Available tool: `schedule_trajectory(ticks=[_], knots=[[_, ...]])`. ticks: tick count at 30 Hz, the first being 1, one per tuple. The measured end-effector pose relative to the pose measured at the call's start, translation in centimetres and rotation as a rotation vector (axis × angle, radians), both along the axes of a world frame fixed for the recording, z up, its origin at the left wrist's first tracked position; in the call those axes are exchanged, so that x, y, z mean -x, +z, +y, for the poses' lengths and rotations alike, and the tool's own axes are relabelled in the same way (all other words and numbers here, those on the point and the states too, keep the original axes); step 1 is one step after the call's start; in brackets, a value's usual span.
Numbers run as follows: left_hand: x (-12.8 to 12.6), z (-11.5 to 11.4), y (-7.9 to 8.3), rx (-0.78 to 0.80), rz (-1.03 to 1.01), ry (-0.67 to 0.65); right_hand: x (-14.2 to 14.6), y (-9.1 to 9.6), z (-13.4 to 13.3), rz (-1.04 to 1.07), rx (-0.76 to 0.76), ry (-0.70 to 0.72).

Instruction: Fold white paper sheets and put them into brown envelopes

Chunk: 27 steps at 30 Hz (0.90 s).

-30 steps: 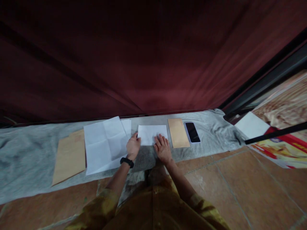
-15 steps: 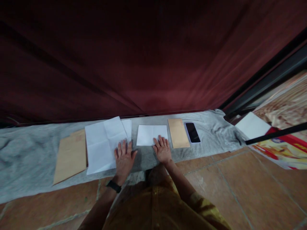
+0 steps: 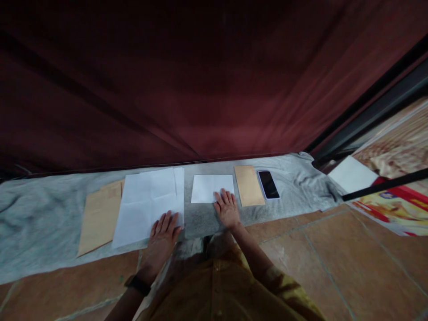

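My left hand (image 3: 162, 240) lies flat with its fingers stretched out on the lower right part of some large white sheets of paper (image 3: 147, 200), which show crease lines. These sheets overlap the edge of brown envelopes (image 3: 100, 216) at the left. My right hand (image 3: 227, 209) rests open, its fingertips on the lower right corner of a smaller folded-looking white paper (image 3: 207, 187). Just right of that hand is a narrow tan envelope (image 3: 249, 186), and beyond it a phone (image 3: 268, 184) with a dark screen.
All of this lies on a long grey cloth (image 3: 43, 214). A dark red curtain (image 3: 214, 111) hangs behind it. At the right are a black metal bar (image 3: 384, 188), a white sheet (image 3: 352, 174) and a colourful printed package (image 3: 397, 207). Tiled floor (image 3: 310, 258) is in front.
The large sheets have turned and now sit straighter, more over the brown envelopes' edge. My left hand has slid left and toward me. My right hand has stayed almost in place.
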<state>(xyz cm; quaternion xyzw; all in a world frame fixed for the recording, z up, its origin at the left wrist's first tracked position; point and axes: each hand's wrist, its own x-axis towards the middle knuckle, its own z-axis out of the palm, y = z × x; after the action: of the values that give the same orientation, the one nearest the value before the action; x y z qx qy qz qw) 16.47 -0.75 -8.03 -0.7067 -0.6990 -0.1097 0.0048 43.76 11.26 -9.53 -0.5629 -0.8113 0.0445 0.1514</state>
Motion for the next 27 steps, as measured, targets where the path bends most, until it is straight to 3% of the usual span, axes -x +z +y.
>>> schedule_trajectory(ticks=[7,16,21,27], knots=[[0.6,0.4,0.4,-0.056,-0.078,-0.019,0.0,0.3,0.1,-0.008,0.039,0.040],[-7.1,5.7,2.0,-0.022,-0.183,-0.209,0.0,0.3,0.3,-0.030,0.050,0.037],[-10.6,8.4,1.0,0.003,-0.164,-0.280,0.0,-0.2,0.5,-0.040,0.052,0.034],[-10.9,9.0,-0.7,0.049,-0.123,-0.209,-0.2,-0.8,0.5,-0.040,0.024,0.035]])
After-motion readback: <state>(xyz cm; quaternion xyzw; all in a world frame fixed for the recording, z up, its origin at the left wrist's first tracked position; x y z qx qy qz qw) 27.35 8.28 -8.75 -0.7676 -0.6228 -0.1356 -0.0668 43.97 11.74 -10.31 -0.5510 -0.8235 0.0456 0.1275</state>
